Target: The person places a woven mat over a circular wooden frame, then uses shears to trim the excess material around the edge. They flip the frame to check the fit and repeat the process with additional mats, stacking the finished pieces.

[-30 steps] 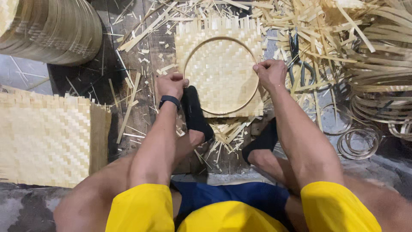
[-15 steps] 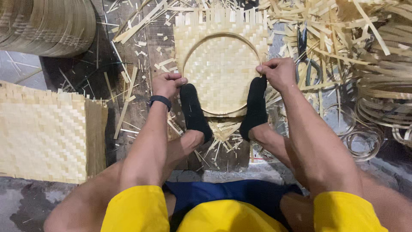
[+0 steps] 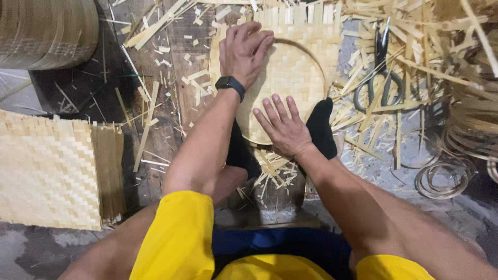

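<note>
Pressing flat on a woven mat (image 3: pixel 295 78), both hands lie open with fingers spread and grip nothing. The left hand (image 3: pixel 245 52), with a black watch (image 3: pixel 230 85) on its wrist, rests palm down on the mat's upper left part, over a thin hoop (image 3: pixel 320 67) that lies on the weave. The right hand (image 3: pixel 282 127) lies palm down on the mat's near edge, just beside a foot in a black sock (image 3: pixel 320 128) that also touches the mat. The mat sits on the floor (image 3: pixel 155 129) between the person's legs, its loose strip ends sticking out along the far edge. Cut strips (image 3: pixel 270 171) litter the floor around it. Scissors (image 3: pixel 378 78) lie to the right of the mat, near but apart from it. Coiled bands (image 3: pixel 441 179) lie farther right. A second woven panel (image 3: pixel 49 171) lies well to the left, and a stack of hoops (image 3: pixel 46 31) stands at the upper left.
</note>
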